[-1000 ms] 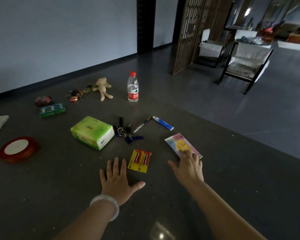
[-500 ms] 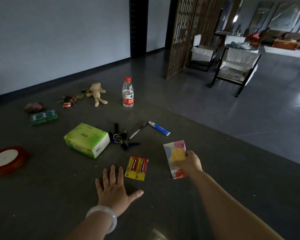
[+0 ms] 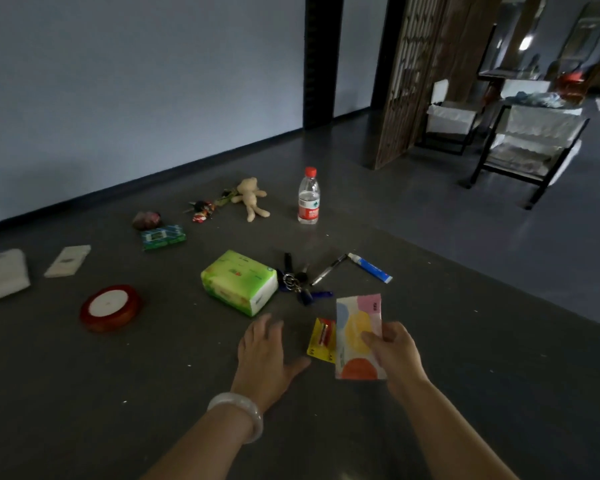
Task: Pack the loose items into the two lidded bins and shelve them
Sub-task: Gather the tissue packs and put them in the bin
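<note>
The right hand (image 3: 394,355) grips a colourful spotted packet (image 3: 355,327) by its right edge, thumb on the face and fingers curled behind. It holds the packet upright above the dark surface (image 3: 118,393), so that it covers the right part of a yellow battery card (image 3: 321,339). The left hand (image 3: 264,355), with a pale bangle (image 3: 238,414) on the wrist, lies flat and released on the surface just left of that card, fingers spread. Just beyond the left hand sits a green tissue pack (image 3: 238,282), with a bunch of keys (image 3: 293,282), a pen (image 3: 328,270) and a blue tube (image 3: 371,268) to its right. Farther off stand a water bottle (image 3: 308,199) and a plush toy (image 3: 252,197). To the left lie a red ribbon spool (image 3: 110,308), a small green box (image 3: 163,235) and two white pads (image 3: 4,273).
</note>
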Demonstrator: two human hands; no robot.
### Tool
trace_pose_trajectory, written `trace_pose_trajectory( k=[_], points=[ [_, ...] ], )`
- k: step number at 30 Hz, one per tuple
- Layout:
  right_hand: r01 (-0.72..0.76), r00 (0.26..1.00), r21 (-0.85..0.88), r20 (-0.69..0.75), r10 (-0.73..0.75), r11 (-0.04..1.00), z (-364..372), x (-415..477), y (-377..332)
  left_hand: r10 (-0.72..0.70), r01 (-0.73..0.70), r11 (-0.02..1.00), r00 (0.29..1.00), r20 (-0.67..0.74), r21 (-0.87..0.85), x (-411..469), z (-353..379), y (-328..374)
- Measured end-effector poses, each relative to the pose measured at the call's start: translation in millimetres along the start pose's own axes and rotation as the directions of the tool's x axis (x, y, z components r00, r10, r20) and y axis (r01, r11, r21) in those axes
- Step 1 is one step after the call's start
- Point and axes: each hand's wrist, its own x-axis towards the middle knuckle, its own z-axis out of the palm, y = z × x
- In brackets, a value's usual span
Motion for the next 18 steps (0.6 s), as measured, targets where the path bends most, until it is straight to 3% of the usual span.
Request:
trace_pose_trajectory(
  k=[2, 4, 8, 12, 18],
  points=[
    [-0.031, 0.999, 0.004, 0.02, 0.031, 1.0, 15.3, -4.7, -2.3, -0.018, 0.021, 1.0, 0.985, -0.17, 0.016, 13.4, -20.9, -13.3],
    [-0.052, 0.998, 0.015, 0.032, 0.051, 0.999, 30.6, -8.1, -5.0, -0.116, 0.121, 0.993, 0.962, -0.249, 0.006, 34.1, -40.4, -25.1],
    [-0.045, 0.997, 0.018, 0.067, 0.043, 0.999, 54.2, -6.4, -11.4, -0.295, 0.287, 0.954, 0.947, -0.123, -0.084, 77.3, -59.4, -41.7],
    [-0.035, 0.996, -0.03, 0.086, 0.037, 0.999, 70.3, 0.9, -20.3, -0.308, 0.309, 0.951, 0.95, 0.042, -0.026, 103.6, -55.1, -54.9],
    [-0.053, 0.991, -0.112, 0.114, 0.066, 0.992, 80.5, 10.4, -25.2, -0.275, 0.275, 0.961, 0.961, 0.032, -0.022, 119.9, -47.1, -71.4]
  ],
)
